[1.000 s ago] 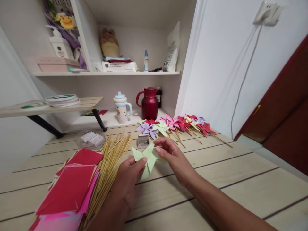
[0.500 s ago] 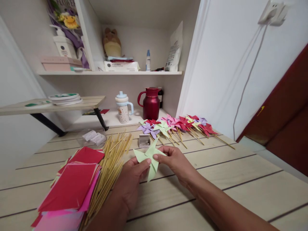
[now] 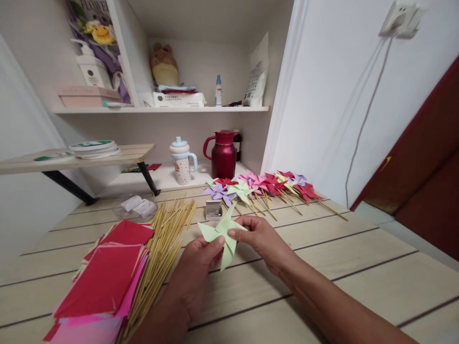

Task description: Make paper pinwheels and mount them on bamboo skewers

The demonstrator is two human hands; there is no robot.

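You've got the pale green pinwheel (image 3: 223, 232) pinched between both hands just above the counter (image 3: 322, 267), left hand (image 3: 195, 272) and right hand (image 3: 263, 239) each with fingers closed on its middle. Bamboo sticks (image 3: 161, 253) and the paper stack (image 3: 103, 282) crowd your left; a small metal box (image 3: 214, 210) and the finished pinwheels (image 3: 261, 186) sit just behind.

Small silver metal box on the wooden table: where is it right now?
In the head view, the small silver metal box sits mid-table, just beyond the light green paper pinwheel, between the bamboo sticks and the finished pinwheels.
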